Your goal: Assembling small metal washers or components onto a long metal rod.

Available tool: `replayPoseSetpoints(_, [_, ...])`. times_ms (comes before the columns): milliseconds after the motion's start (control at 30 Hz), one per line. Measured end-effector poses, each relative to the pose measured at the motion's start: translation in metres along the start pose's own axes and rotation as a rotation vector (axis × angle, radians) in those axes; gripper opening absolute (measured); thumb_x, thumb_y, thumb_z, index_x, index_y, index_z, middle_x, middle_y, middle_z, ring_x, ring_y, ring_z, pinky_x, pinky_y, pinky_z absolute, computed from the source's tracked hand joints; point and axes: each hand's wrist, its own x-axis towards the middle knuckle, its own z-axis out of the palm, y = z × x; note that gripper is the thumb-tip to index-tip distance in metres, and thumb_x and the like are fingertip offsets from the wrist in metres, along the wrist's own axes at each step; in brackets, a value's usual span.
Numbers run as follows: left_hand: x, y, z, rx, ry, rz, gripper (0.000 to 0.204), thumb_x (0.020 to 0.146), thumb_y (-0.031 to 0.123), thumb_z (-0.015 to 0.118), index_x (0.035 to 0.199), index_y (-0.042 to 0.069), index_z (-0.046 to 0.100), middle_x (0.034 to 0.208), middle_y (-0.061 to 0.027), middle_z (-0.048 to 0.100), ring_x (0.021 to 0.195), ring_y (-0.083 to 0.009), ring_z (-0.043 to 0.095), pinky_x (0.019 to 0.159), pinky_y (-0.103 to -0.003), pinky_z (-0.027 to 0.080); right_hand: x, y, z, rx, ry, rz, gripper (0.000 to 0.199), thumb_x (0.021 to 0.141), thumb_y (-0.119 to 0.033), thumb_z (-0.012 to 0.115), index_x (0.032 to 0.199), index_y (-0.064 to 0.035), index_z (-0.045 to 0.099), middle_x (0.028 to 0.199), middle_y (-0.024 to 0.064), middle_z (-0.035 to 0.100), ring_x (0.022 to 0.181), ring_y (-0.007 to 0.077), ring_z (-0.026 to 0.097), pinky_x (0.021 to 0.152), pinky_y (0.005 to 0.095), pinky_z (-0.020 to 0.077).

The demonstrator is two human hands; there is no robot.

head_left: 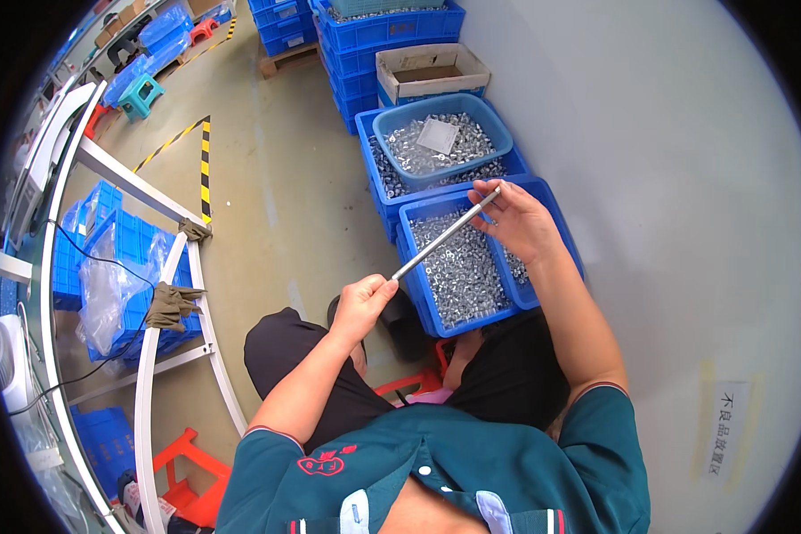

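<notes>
A long, thin silver metal rod [445, 233] slants up to the right in front of me, held between both hands. My left hand [363, 307] is closed around its lower end, thumb along the top. At the upper end, the fingers of my right hand [521, 222] are bent around the rod's tip. Whether a small part sits at that tip I cannot tell. Below the rod stands a blue bin [404, 245] full of small silver metal parts [465, 280].
Behind that bin, a light blue tub [448, 169] of metal parts rests on another blue crate [371, 173]. An open carton [432, 86] and stacked crates [351, 62] stand farther back. A wall [685, 222] runs along the right; a white-framed bench [147, 392] is at left.
</notes>
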Motion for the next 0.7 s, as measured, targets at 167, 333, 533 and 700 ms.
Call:
replayPoseSetpoints(167, [0.001,0.012,0.011,-0.266,-0.161,-0.148,0.037,0.09,0.033,0.057,0.063,0.009,0.048,0.053,0.0083,0.034,0.049,-0.0014,0.029,0.043,-0.021,0.023,0.002,0.014,0.006,0.028,0.127,-0.088,0.018,0.089,-0.026,0.057,0.097,-0.0105,0.061,0.099,0.0036,0.064,0.096,0.0171,0.058,0.08,0.0345,0.0425])
replayPoseSetpoints(333, [0.006,0.025,0.016,-0.327,-0.221,-0.339,0.039,0.09,0.042,0.054,0.065,0.013,0.044,0.05,0.0086,0.03,0.039,-0.0025,0.022,0.036,-0.02,0.015,0.0,0.006,0.005,-0.38,0.189,-0.029,0.027,0.088,-0.027,0.057,0.109,-0.0092,0.059,0.105,0.0045,0.062,0.098,0.0157,0.058,0.082,0.031,0.0423])
replayPoseSetpoints(533, [0.023,0.028,0.035,-0.22,-0.198,-0.314,0.037,0.09,0.041,0.052,0.067,0.013,0.045,0.049,0.0082,0.031,0.038,-0.0026,0.022,0.036,-0.02,0.015,-0.014,0.026,0.001,-1.505,0.328,-0.666,0.029,0.075,-0.01,0.063,0.104,-0.0045,0.06,0.086,0.01,0.06,0.08,0.0243,0.059,0.069,0.0356,0.0473])
replayPoseSetpoints(700, [0.047,0.032,0.064,-0.152,-0.267,-0.347,0.016,0.085,0.024,0.055,0.083,0.009,0.054,0.052,0.0067,0.035,0.039,-0.003,0.024,0.035,-0.022,0.016,-0.031,0.063,0.016,-1.855,-0.065,-0.842,0.024,0.066,-0.006,0.061,0.089,-0.0095,0.063,0.076,0.0071,0.055,0.075,0.0267,0.057,0.063,0.0376,0.0472])
